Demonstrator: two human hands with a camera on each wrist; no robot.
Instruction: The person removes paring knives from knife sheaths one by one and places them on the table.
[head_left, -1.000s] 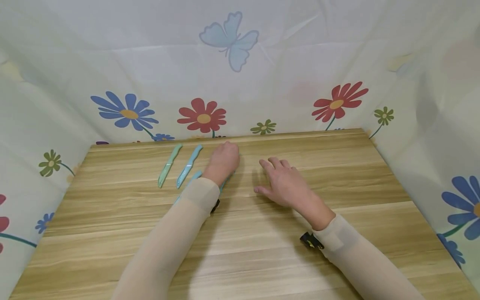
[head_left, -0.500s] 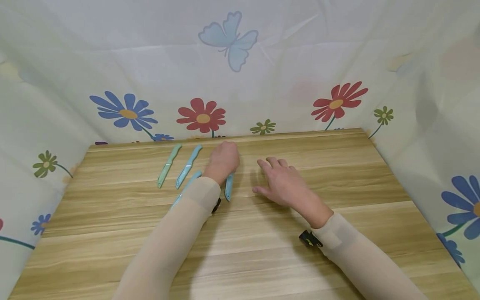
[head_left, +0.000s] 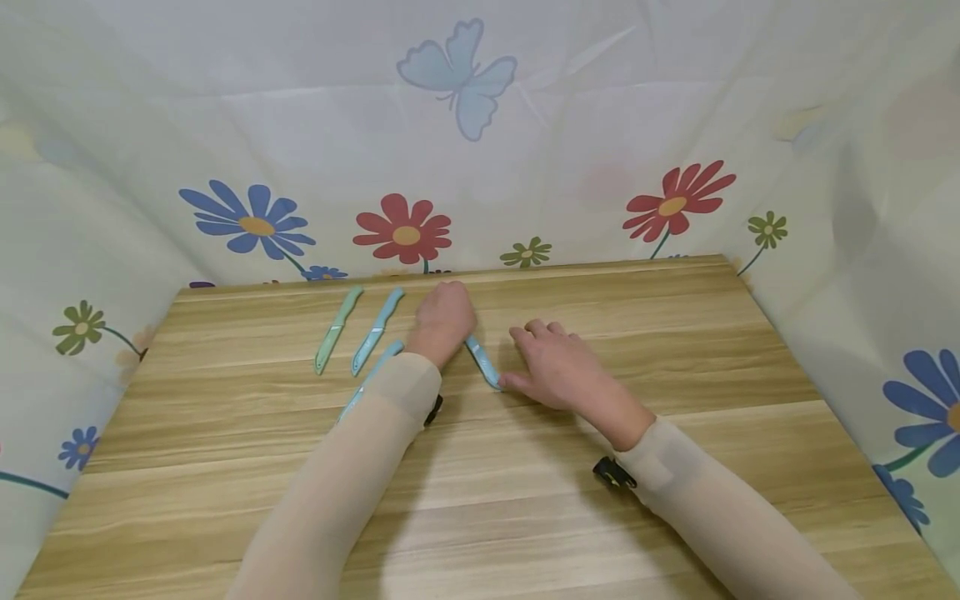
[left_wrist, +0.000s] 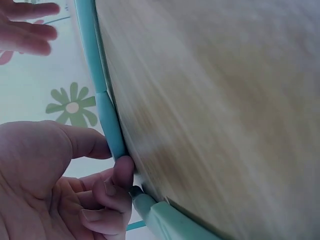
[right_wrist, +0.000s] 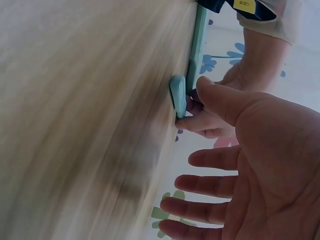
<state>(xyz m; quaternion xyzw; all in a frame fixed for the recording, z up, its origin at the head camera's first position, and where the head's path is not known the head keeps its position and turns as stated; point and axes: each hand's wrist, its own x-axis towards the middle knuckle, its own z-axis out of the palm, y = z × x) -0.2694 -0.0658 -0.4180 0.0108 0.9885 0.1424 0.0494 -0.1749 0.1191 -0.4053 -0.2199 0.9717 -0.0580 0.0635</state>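
My left hand (head_left: 444,315) pinches the handle end of a light-blue knife (head_left: 482,360) in a sheath between thumb and forefinger, as the left wrist view shows. The knife (left_wrist: 95,60) lies low along the table, its sheathed tip pointing toward my right hand (head_left: 555,362). That hand is open, palm facing the knife, fingers spread and straight in the right wrist view. Its thumb is right beside the sheath's tip (right_wrist: 178,95); whether they touch I cannot tell. A further blue knife (head_left: 386,358) lies partly hidden beneath my left sleeve.
To the left, a green knife (head_left: 337,333) and another blue knife (head_left: 378,332) lie side by side, handles toward the back. The wooden table (head_left: 675,333) meets a flowered cloth (head_left: 570,208) at its back and sides. A black device (head_left: 615,473) sits at my right wrist.
The blue knife in my left hand has swung its tip out from under the wrist toward the right. My right hand has shifted slightly left. The other knives have stayed put.
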